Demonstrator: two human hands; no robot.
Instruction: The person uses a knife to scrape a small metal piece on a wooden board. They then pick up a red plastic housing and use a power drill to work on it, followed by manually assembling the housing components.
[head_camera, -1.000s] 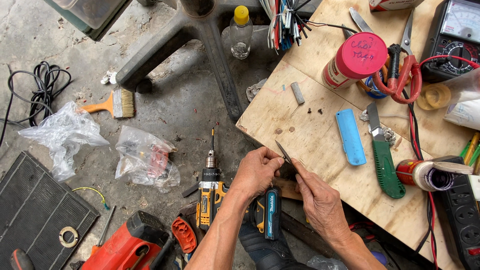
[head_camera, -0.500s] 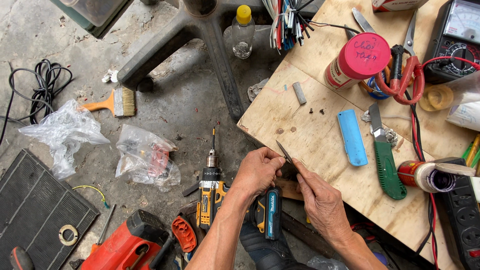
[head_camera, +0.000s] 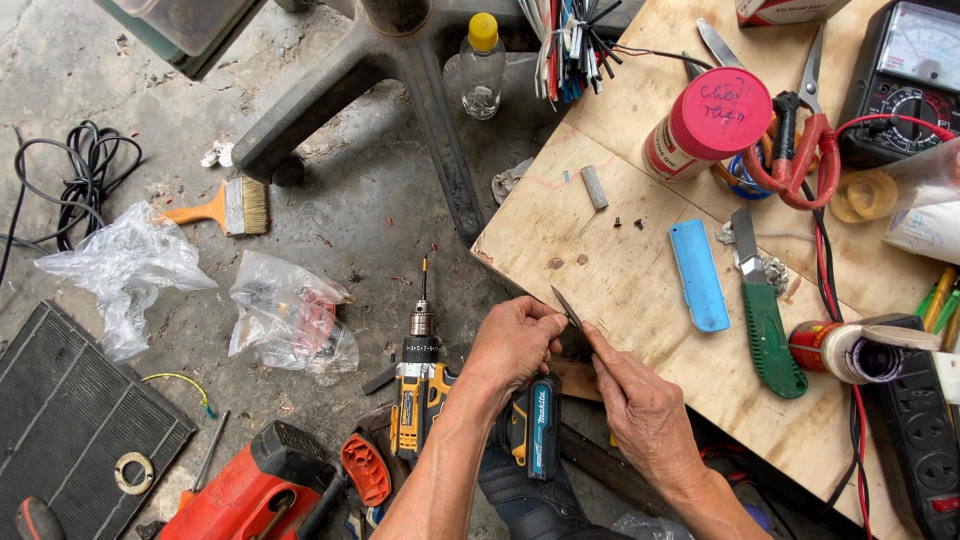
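**Two hands on a small blade at the plywood edge**

Low in the middle of the frame, the left hand (head_camera: 515, 345) and the right hand (head_camera: 645, 415) meet at the near edge of a plywood tabletop (head_camera: 640, 290). Both are closed in a pinch around a thin dark blade (head_camera: 566, 307), whose pointed tip sticks up and to the left above the fingers. What lies under the fingers is hidden.

Just below the left hand, on the concrete floor (head_camera: 380, 200), lies a yellow and black cordless drill (head_camera: 420, 385) with its bit pointing toward the top of the frame. Left of it sit two crumpled clear plastic bags (head_camera: 290, 320), and farther up left a paintbrush (head_camera: 225, 208) with an orange handle. A coil of black cable (head_camera: 70, 185) lies at the left edge. A red power tool (head_camera: 250, 490) shows at the lower left.

On the tabletop, right of the hands, rest a light blue plastic case (head_camera: 698, 275) and a green-handled utility knife (head_camera: 762, 310), side by side but apart. Above them stands a can with a red lid (head_camera: 712, 120), with red-handled scissors (head_camera: 800, 140) just beside it. An analog multimeter (head_camera: 915, 75) fills the upper right corner. A clear bottle with a yellow cap (head_camera: 482, 65) stands at the top centre.
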